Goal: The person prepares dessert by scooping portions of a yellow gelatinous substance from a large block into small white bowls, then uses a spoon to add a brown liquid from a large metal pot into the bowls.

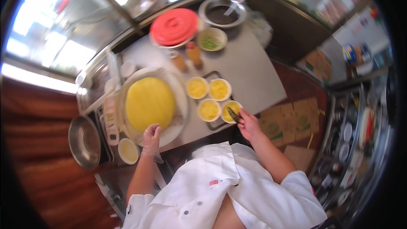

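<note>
A dark perforated hand tool, perhaps a grater, is gripped in my bare right hand. Its head covers part of the nearest right white bowl, which holds yellow food. Alongside stand more white bowls of yellow food, among them one at the front left and one at the back right. My left hand, in a clear plastic glove, is at the near edge of a large smooth yellow dome of food. Its fingers are bunched; whether they hold anything is unclear. A wide round white tray lies beneath the dome.
Further back on the metal table are two orange-brown bottles, a bowl of chopped greens, a red-lidded container and a metal basin of dark liquid. A steel bowl and a pale tub sit at left.
</note>
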`<state>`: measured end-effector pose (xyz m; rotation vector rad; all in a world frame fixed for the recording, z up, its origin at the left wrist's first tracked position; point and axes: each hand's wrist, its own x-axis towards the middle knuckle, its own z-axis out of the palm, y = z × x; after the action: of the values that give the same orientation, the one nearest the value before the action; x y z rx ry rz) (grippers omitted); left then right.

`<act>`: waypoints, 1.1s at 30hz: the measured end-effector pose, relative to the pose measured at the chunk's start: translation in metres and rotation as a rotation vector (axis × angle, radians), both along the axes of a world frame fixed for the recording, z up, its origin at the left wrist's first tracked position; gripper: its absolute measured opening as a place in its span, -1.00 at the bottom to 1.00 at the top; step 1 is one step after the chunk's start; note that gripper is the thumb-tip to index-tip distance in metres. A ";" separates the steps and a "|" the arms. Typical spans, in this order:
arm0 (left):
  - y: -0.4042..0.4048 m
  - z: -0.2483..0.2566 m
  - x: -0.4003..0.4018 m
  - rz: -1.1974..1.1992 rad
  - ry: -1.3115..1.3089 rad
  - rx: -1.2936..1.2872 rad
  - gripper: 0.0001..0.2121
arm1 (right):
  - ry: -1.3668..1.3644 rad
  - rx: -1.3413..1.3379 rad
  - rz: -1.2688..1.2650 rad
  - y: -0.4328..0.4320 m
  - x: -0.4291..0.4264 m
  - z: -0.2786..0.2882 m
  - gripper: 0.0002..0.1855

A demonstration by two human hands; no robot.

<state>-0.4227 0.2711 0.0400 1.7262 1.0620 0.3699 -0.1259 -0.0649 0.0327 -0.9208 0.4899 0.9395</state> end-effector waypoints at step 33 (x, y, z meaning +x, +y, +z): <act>0.225 -0.025 0.018 0.145 0.257 0.712 -0.78 | -1.441 -0.281 1.229 0.512 -0.126 0.014 -0.70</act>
<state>-0.4050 0.4959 0.0149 2.3762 1.3459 0.6921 -0.2515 0.4469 0.0465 -1.9092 -1.3553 0.9600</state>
